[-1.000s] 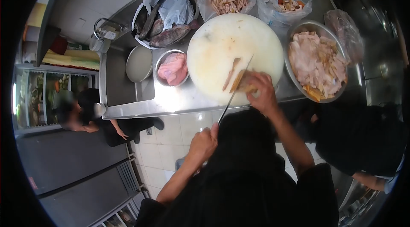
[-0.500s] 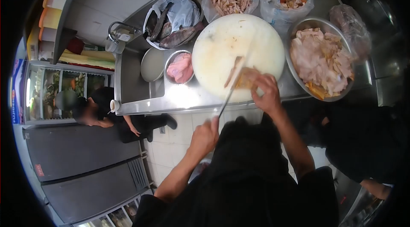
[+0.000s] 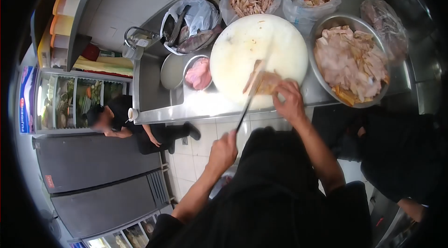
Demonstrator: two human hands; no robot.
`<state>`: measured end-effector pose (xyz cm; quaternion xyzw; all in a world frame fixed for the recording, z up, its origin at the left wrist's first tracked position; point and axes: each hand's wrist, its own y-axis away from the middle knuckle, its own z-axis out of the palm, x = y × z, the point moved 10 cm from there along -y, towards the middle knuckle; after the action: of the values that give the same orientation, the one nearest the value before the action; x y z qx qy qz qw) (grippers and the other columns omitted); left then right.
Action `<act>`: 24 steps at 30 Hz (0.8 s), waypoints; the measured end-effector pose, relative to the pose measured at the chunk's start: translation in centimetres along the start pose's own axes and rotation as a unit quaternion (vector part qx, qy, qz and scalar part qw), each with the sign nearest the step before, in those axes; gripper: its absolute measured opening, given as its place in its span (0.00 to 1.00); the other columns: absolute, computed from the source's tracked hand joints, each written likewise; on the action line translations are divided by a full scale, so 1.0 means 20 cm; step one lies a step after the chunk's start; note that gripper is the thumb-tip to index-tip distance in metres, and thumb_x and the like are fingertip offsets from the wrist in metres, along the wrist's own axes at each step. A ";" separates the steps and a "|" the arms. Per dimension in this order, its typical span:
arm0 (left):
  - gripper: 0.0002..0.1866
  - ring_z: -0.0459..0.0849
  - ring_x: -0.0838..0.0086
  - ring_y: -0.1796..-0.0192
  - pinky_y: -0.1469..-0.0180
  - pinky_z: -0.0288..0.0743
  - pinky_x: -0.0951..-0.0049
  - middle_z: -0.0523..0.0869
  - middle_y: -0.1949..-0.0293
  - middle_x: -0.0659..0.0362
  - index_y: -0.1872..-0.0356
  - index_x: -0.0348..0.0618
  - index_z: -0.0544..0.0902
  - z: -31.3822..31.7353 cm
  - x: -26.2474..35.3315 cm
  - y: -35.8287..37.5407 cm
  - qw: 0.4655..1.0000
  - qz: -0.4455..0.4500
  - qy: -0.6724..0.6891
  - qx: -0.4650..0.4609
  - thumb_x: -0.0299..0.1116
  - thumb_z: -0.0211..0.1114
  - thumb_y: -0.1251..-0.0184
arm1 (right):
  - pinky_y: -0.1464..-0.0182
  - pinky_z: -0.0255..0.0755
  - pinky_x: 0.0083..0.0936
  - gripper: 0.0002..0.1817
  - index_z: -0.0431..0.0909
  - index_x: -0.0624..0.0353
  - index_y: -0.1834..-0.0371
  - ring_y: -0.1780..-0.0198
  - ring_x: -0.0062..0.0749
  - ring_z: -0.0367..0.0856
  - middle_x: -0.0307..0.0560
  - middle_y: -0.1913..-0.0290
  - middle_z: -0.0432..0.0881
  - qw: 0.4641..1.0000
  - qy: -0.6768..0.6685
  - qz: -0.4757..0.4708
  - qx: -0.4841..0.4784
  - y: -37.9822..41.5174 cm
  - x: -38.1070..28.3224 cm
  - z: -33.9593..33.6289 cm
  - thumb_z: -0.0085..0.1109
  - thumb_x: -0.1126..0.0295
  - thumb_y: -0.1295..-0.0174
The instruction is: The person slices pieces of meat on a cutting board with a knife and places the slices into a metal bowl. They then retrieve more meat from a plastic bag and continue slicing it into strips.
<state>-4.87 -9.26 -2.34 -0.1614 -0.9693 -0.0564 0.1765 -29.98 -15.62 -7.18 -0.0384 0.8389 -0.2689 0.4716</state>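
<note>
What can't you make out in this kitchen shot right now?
All in the head view:
Knife: motion blurs its blade and tip; the left hand covers the handle.
Meat slice: partly hidden by the right hand's fingers.
Far-right bag: crumpled, shiny plastic obscures the contents.
Fish: plastic and overlap hide the exact count.

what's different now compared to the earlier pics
The knife in the left hand has shifted left across the board, toward the cut strips. The meat piece by the right hand now looks flatter. I see nothing newly grasped or let go. The big metal bowl and fish bag stayed put; only the camera view shifted around them.
</note>
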 end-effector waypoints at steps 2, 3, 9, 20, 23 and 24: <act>0.21 0.86 0.36 0.66 0.62 0.79 0.40 0.83 0.75 0.35 0.61 0.32 0.83 0.07 -0.08 0.03 0.986 -0.103 -0.050 -0.117 0.40 0.50 0.16 | 0.38 0.75 0.43 0.08 0.85 0.65 0.63 0.42 0.55 0.78 0.54 0.52 0.84 1.000 0.005 -0.015 0.008 -0.03 0.00 0.01 0.67 0.78 0.47; 0.26 0.86 0.36 0.62 0.59 0.79 0.42 0.84 0.72 0.33 0.62 0.30 0.84 0.02 -0.08 -0.03 0.981 -0.139 -0.038 -0.132 0.46 0.49 0.16 | 0.38 0.75 0.43 0.08 0.85 0.65 0.63 0.42 0.55 0.78 0.54 0.52 0.84 1.000 0.013 -0.018 0.022 -0.05 0.01 0.01 0.67 0.78 0.47; 0.33 0.83 0.31 0.63 0.59 0.75 0.46 0.84 0.71 0.31 0.63 0.28 0.83 -0.36 0.09 -0.04 0.964 -0.242 0.107 -0.036 0.54 0.47 0.15 | 0.37 0.74 0.43 0.07 0.84 0.64 0.64 0.43 0.54 0.78 0.54 0.53 0.84 1.000 0.009 -0.009 0.007 0.00 -0.01 0.01 0.67 0.79 0.48; 0.34 0.83 0.29 0.56 0.53 0.76 0.38 0.82 0.68 0.26 0.66 0.28 0.86 -0.11 -0.03 0.01 0.955 -0.261 0.031 -0.133 0.53 0.47 0.16 | 0.38 0.74 0.43 0.07 0.84 0.64 0.65 0.43 0.53 0.78 0.53 0.53 0.84 1.000 0.015 -0.002 0.014 0.06 0.00 0.02 0.67 0.79 0.48; 0.33 0.83 0.34 0.65 0.58 0.77 0.46 0.82 0.74 0.31 0.65 0.28 0.84 -0.36 0.10 -0.06 0.963 -0.244 0.112 -0.037 0.53 0.48 0.15 | 0.38 0.74 0.43 0.06 0.84 0.64 0.66 0.43 0.53 0.79 0.54 0.53 0.83 0.999 0.023 -0.009 0.021 0.00 0.02 0.03 0.67 0.79 0.48; 0.33 0.83 0.35 0.67 0.59 0.77 0.48 0.82 0.75 0.33 0.66 0.28 0.83 -0.42 0.14 -0.04 0.957 -0.251 0.144 -0.014 0.53 0.48 0.15 | 0.38 0.75 0.43 0.06 0.84 0.64 0.66 0.43 0.53 0.79 0.54 0.53 0.83 0.999 0.020 -0.010 0.023 0.01 0.00 0.02 0.67 0.79 0.48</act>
<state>-4.97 -10.66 6.40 0.0941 -0.9422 -0.1350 0.2917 -29.67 -15.67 -7.45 -0.0312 0.8414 -0.2934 0.4528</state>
